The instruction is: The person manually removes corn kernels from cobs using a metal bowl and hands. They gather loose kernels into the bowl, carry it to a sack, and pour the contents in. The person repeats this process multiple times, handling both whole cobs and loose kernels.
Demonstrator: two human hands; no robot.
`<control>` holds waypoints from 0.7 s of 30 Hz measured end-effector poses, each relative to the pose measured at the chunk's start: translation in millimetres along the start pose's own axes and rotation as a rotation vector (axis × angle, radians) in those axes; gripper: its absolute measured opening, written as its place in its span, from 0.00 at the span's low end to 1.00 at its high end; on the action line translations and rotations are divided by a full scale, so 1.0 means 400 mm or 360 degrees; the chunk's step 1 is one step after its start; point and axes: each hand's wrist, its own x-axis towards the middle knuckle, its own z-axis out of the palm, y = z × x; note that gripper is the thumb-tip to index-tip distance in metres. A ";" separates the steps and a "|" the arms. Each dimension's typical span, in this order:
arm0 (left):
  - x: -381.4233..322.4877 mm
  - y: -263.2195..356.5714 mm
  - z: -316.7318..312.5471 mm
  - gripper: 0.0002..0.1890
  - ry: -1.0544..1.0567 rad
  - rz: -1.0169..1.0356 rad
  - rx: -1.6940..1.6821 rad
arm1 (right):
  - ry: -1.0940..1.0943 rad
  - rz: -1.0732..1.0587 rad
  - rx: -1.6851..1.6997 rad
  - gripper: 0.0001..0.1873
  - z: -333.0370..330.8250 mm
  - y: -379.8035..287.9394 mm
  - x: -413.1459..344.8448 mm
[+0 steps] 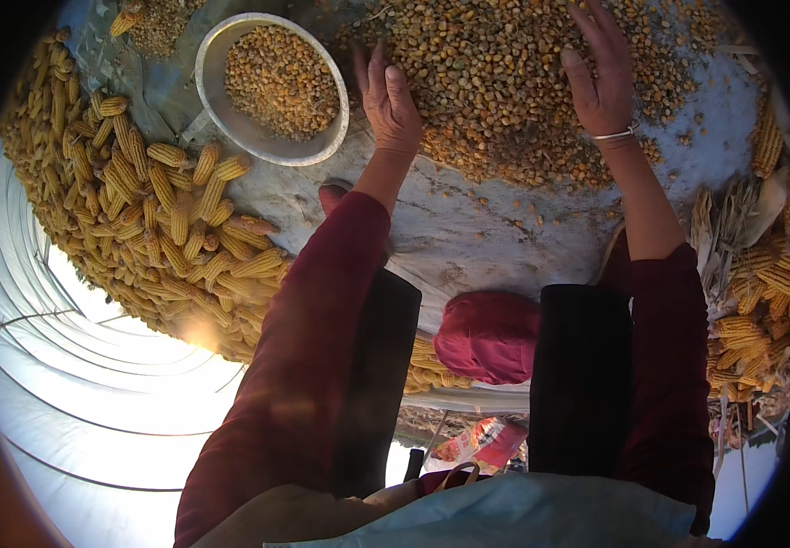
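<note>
My left hand [391, 106] rests at the left edge of a wide heap of loose corn kernels [497, 75]. Its fingers point away from me and hold nothing visible. On the heap's right side lies my right hand [600, 79], thumb apart from the fingers, with a thin light bracelet at the wrist. Just left of my left hand stands a round metal basin [341, 130], partly filled with corn kernels [282, 82]. Beneath the heap spreads a pale, dirt-streaked sheet [463, 240]. The fingertips of both hands are partly lost against the kernels.
A large pile of corn cobs [162, 205] covers the left side. More cobs [757, 288] and dry husks [723, 226] lie at the right. Between my knees sits a dark red cloth-covered object [487, 335]. A printed bag [480, 442] lies beyond it.
</note>
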 end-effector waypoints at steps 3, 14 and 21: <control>-0.008 -0.001 0.076 0.42 0.0119 -0.0118 -0.0093 | -0.0150 0.0032 0.0312 0.30 0.089 -0.067 -0.038; 0.013 0.131 0.024 0.22 0.0203 -0.0732 -0.1766 | 0.0078 0.0993 0.1741 0.20 0.250 -0.321 0.007; 0.066 0.069 -0.306 0.31 0.0314 -0.0742 -0.1897 | 0.0005 0.0948 0.2009 0.23 0.405 -0.632 0.066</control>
